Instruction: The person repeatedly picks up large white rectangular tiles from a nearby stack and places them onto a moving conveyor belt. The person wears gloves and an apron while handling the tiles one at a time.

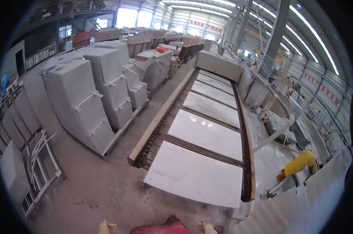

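Observation:
My left hand (107, 227) shows at the lower edge, pale and apparently gloved, with its fingers stretched out and nothing in them. To the right, my right hand (206, 227) is also held out with fingers apart, holding nothing. Red clothing (161, 229) of mine lies between them. Ahead of my hands, apart from both, a white stone slab (198, 173) rests flat on a roller conveyor (149, 150), its near edge sticking out past the conveyor's end. Behind it lies another polished white slab (205, 134), with several more in a row beyond.
A grey machine housing (218, 64) spans the conveyor's far end. Stacked grey slabs (73, 93) stand on the left, near a metal rack (41, 175). A yellow sleeve-like shape (299, 163) reaches in at right beside pipes (276, 136) and a pale corrugated sheet (289, 210).

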A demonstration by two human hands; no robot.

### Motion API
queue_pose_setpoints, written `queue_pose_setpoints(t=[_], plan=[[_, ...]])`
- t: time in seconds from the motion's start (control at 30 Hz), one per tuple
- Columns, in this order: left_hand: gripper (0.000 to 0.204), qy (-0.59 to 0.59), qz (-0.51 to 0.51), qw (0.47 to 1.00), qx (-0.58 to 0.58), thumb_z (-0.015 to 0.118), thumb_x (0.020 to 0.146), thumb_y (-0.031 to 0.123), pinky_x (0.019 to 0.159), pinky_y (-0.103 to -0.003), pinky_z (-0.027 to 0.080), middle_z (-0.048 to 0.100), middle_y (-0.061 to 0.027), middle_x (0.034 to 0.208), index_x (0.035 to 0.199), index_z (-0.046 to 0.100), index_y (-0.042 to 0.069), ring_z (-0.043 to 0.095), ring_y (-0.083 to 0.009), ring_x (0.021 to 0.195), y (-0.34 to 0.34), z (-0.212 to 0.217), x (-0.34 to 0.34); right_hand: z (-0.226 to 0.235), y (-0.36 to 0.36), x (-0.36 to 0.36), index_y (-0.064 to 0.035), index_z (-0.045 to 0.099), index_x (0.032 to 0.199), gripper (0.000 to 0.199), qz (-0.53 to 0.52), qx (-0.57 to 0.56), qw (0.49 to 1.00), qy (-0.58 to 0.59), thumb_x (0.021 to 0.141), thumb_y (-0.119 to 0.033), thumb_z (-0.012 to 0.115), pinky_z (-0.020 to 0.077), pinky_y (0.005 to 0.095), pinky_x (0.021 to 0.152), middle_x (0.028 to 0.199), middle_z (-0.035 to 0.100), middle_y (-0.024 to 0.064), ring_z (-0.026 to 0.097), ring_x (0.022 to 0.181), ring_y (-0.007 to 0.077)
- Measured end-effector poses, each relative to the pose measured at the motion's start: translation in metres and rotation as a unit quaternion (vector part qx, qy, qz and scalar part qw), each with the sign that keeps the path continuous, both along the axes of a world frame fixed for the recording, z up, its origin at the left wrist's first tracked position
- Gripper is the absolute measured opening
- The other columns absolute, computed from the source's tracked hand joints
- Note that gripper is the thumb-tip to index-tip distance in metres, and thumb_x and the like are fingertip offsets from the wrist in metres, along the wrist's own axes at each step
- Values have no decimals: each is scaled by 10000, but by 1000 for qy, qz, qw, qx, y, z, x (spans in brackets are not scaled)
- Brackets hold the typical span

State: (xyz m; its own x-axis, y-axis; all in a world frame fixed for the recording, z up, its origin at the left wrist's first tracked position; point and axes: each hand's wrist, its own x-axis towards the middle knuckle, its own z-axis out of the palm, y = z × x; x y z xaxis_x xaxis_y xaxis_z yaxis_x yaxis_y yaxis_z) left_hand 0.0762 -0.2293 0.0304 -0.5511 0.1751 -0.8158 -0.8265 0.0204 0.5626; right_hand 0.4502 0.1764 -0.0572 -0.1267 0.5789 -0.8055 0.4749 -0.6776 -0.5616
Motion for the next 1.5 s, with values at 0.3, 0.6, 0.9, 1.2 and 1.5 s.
queue_pose_setpoints(t=[0.3,0.6,0.9,1.2,1.5], plan=[[490,231,-487,772,-336,417,887,453,860,-421,456,630,-178,1008,839,642,20,587,-330,948,-82,16,-20,9,37,-117,-69,508,1243,364,220,66,973,21,943,-246,404,531,382,744,1024,652,176,645,868,272],[426,313,-597,599,-432,444,823,425,845,-396,479,663,-126,988,942,675,88,616,-319,952,-168,124,-28,37,22,-226,-64,538,1228,371,346,60,927,133,951,-270,401,500,333,789,999,662,135,630,865,224],[417,170,-333,826,-422,443,834,421,827,-388,477,662,-121,968,940,669,87,613,-301,929,-101,149,68,17,47,-236,-67,557,1198,358,459,22,884,84,944,-273,412,492,325,785,978,664,130,628,859,211],[408,133,-225,880,-396,442,845,417,809,-380,475,660,-117,948,938,663,87,609,-283,905,-72,127,127,-21,38,-217,-46,588,1145,364,563,-20,826,19,935,-283,408,497,316,760,948,672,135,638,835,218],[400,95,-129,910,-382,441,856,412,792,-372,473,659,-113,928,936,657,86,606,-265,882,-95,115,182,-46,-14,-224,-25,619,1092,381,691,27,722,2,926,-293,405,502,306,735,919,679,140,649,811,224]])
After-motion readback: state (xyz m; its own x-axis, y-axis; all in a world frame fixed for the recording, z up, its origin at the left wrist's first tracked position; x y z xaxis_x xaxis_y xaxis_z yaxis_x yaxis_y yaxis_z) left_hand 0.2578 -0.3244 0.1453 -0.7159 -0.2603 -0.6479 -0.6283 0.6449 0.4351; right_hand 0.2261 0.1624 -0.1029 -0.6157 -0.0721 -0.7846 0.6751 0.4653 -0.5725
